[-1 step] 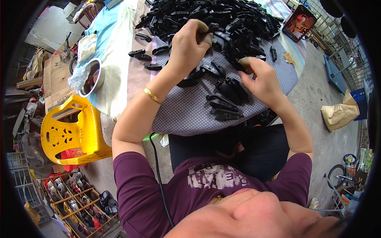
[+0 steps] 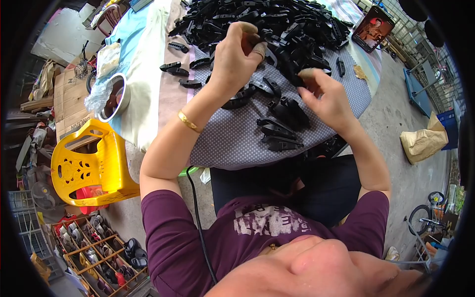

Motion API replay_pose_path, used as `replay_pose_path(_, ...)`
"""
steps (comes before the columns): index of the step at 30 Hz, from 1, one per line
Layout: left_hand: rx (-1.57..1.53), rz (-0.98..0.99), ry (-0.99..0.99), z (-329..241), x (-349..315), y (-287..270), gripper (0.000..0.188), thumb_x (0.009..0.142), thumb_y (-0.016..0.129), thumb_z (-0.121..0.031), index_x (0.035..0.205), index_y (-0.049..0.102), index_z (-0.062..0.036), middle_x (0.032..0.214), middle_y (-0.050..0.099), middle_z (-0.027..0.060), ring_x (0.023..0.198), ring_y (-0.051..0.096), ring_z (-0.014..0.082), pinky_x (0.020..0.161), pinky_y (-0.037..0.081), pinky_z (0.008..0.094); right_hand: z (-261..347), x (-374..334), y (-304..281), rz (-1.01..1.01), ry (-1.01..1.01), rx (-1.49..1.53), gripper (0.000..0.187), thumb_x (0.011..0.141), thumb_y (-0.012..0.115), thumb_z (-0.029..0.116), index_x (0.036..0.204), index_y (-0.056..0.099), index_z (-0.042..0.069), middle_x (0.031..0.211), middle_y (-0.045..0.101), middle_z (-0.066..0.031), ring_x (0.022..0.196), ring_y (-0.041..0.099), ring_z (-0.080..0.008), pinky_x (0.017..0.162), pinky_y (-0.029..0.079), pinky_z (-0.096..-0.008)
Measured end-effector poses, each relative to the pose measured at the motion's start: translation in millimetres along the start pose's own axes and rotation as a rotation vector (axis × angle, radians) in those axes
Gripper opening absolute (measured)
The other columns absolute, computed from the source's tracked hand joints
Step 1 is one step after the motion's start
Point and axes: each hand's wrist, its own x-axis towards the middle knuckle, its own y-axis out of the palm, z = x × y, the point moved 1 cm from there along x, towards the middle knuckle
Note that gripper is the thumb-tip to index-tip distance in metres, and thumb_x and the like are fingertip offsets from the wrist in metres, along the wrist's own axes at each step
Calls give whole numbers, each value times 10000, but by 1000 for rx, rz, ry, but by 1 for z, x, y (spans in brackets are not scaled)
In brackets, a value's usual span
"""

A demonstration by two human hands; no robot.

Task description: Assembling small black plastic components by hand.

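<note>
Between my hands a long, curved black plastic part (image 2: 286, 63) slants down to the right. My right hand (image 2: 324, 96) is closed on its lower end, thumb and fingers pinching it. At the upper end my left hand (image 2: 235, 62) is curled closed, its thumb tip wrapped in something beige. What the left fingers grip is dark and partly hidden behind them. Just below lie a cluster of black parts (image 2: 288, 113) and a short stack of similar pieces (image 2: 279, 134). Beyond both hands spreads a large heap of black plastic parts (image 2: 242, 12).
A dotted grey cloth (image 2: 222, 143) covers the round table. At the right edge leans a phone (image 2: 373, 28). To the left are a metal bowl (image 2: 123, 101) and a yellow plastic chair (image 2: 106, 163). A black cable (image 2: 195, 213) hangs beside my left arm.
My left thumb and fingers have shifted slightly at the upper end of the black part. The whitish patch beside them is now mostly covered. My right hand has barely moved.
</note>
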Motion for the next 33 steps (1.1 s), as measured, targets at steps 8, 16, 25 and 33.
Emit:
replay_pose_path(8,-735,411,-493,-9,-32,17,341,862,591,-28,1173,479,55,1012,607,113,903,637,201,825,544,320,-9,1,-5,-124,155,850,275,849,618,10,1109,530,-6,996,601,-66,911,591,-127,789,503,-265)
replay_pose_path(16,-938,382,-614,-19,-39,18,378,843,568,36,1195,446,100,1012,606,163,895,646,200,821,545,279,7,2,0,-247,-248,170,200,713,709,-43,882,606,-19,915,665,-130,852,643,-207,785,500,-308)
replay_pose_path(25,-807,448,-431,-19,-40,14,387,820,663,-34,1173,536,60,1016,635,91,894,613,110,821,516,232,21,1,0,-317,-234,64,317,699,714,42,994,607,5,967,645,-120,915,603,-222,797,462,-292)
replay_pose_path(33,-551,437,-253,-25,-40,13,381,813,683,-47,1168,567,23,1007,647,47,888,595,66,793,500,207,11,-3,-11,2,24,188,454,727,712,185,1114,582,-14,970,651,-136,840,615,-199,770,472,-282)
